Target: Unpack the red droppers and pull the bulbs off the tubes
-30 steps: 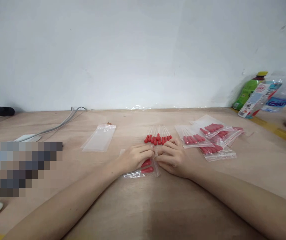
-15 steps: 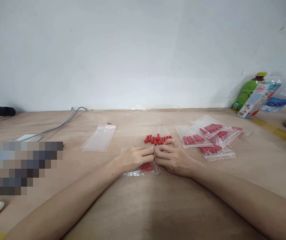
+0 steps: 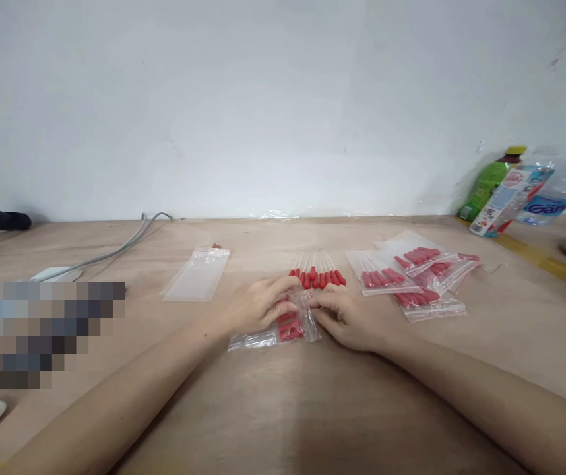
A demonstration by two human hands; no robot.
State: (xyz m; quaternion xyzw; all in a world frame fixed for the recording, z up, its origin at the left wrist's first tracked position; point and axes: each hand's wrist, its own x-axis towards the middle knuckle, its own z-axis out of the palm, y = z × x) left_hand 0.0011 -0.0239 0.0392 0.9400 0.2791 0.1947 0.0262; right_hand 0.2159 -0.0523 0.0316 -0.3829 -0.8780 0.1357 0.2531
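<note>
A clear zip bag (image 3: pixel 258 341) lies on the table before me, with several red-bulbed droppers (image 3: pixel 291 330) inside it. My left hand (image 3: pixel 258 305) rests over the bag's left and upper part, fingers apart and a little curled above the red bulbs. At the bag's right edge, the thumb and fingertips of my right hand (image 3: pixel 345 313) pinch the clear plastic. Just beyond both hands, loose droppers (image 3: pixel 313 279) are fanned out, red bulbs toward me and thin clear stems pointing away.
Filled bags of droppers (image 3: pixel 424 297) overlap at the right. Flat clear bags (image 3: pixel 198 274) are stacked at the left. A grey cable (image 3: pixel 127 244) and a pixelated area lie farther left. Bottles (image 3: pixel 491 181) and a carton (image 3: pixel 508 201) stand by the wall, back right.
My hands have parted slightly at the bag's right edge. The left hand has shifted left, its fingers spreading, and more of the bag and its red bulbs now shows.
</note>
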